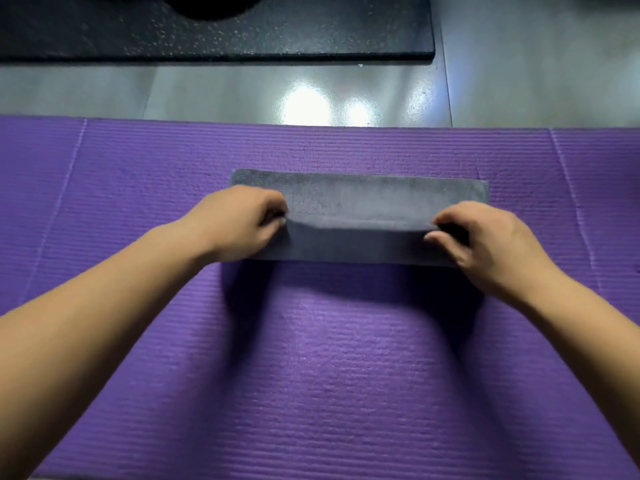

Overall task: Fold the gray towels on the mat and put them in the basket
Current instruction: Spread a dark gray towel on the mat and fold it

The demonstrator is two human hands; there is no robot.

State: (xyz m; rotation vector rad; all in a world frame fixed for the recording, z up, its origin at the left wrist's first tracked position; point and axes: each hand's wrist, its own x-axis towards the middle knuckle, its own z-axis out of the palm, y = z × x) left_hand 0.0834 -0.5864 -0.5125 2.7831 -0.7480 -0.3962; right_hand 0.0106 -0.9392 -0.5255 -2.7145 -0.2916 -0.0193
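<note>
Towel [360, 202] lies on the mat [311, 358], mid-fold in the head view. The left hand [239, 220] and right hand [485, 244] each pinch its near edge, lifted and doubled toward the far side. Judging by this, the first fold is underway; further folds remain, and no basket is in sight.

Probably a gym: purple yoga mat [311, 375], black speckled rubber mat [207, 29], glossy floor [225, 91].
</note>
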